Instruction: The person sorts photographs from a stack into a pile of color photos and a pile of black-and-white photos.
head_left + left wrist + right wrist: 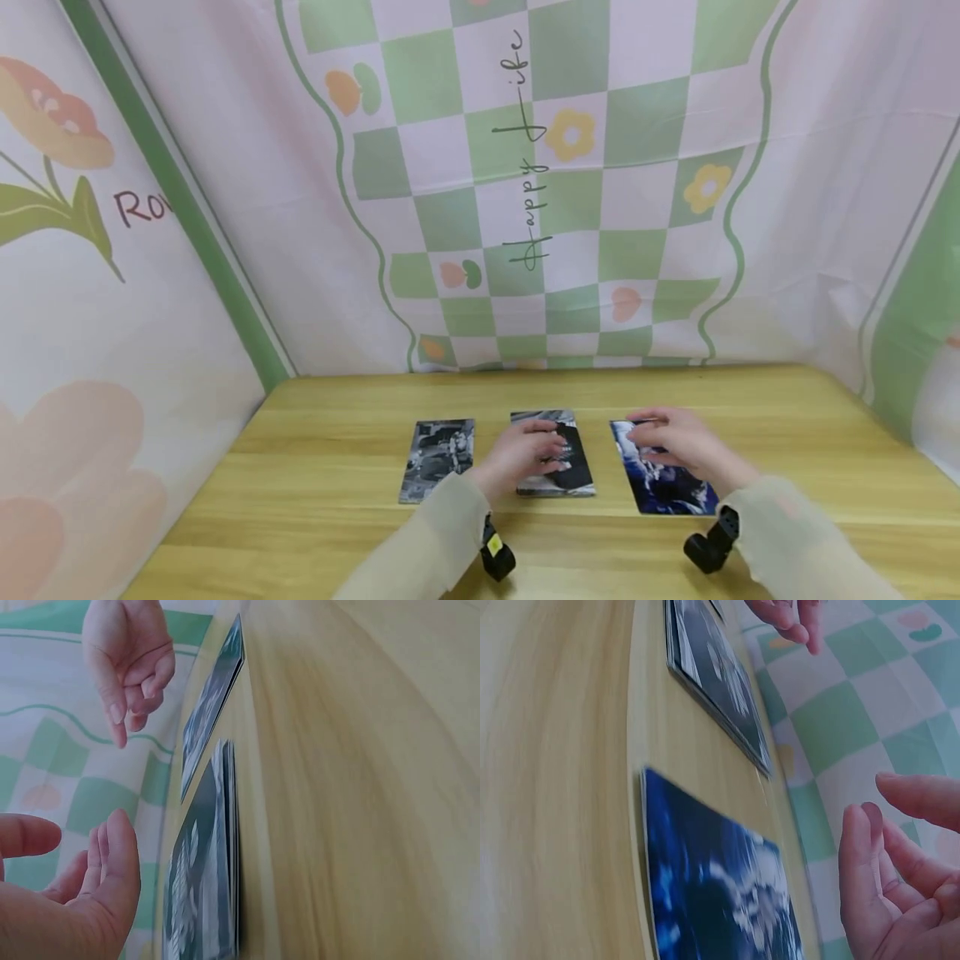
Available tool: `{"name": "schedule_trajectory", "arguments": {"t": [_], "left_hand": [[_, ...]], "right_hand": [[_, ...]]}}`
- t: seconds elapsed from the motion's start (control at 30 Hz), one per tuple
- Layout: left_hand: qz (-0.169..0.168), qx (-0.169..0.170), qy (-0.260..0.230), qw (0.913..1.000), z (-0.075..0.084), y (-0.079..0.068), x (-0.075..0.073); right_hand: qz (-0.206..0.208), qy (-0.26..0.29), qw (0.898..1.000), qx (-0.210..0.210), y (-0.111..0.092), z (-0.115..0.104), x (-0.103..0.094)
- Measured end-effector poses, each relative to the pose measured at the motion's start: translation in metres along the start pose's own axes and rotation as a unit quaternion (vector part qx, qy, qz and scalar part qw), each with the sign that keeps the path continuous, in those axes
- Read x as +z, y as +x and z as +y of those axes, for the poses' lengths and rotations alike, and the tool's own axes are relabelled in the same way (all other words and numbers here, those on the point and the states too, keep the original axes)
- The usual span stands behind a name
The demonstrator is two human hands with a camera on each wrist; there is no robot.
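Note:
Three picture cards lie in a row on the wooden table (315,467). The left one is a black-and-white picture card (437,458). A dark stack of picture cards (577,475) lies in the middle; its layered edge shows in the left wrist view. On the right is a blue picture card (660,487). My left hand (522,454) hovers over the middle stack, holding nothing, its fingers loosely bent. Above the blue card my right hand (690,446) also hovers with loose fingers and nothing between them. In the right wrist view the thumb stands apart from the fingers (862,870).
A printed cloth (495,208) with green and white checks hangs behind the table's back edge. Another flowered cloth (97,333) hangs along the left side. Each wrist wears a black camera, such as the left wrist camera (497,554).

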State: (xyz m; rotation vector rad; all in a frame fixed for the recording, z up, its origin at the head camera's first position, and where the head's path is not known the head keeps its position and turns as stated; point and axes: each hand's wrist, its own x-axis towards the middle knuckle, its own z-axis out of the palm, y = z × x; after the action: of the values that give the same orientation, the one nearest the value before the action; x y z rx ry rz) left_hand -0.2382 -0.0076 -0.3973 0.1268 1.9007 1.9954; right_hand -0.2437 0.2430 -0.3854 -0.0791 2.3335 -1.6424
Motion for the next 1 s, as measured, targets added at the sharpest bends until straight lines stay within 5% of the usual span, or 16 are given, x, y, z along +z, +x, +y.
{"name": "schedule_trajectory", "arguments": {"t": [0.37, 1.0], "left_hand": [[0.017, 0.002, 0.023, 0.9996, -0.001, 0.002, -0.030], [0.019, -0.002, 0.035, 0.9992, -0.012, -0.007, -0.051]], "right_hand": [[-0.005, 0.019, 1.000, -0.003, 0.004, -0.005, 0.022], [0.006, 0.019, 1.000, 0.017, 0.008, -0.002, 0.045]]}}
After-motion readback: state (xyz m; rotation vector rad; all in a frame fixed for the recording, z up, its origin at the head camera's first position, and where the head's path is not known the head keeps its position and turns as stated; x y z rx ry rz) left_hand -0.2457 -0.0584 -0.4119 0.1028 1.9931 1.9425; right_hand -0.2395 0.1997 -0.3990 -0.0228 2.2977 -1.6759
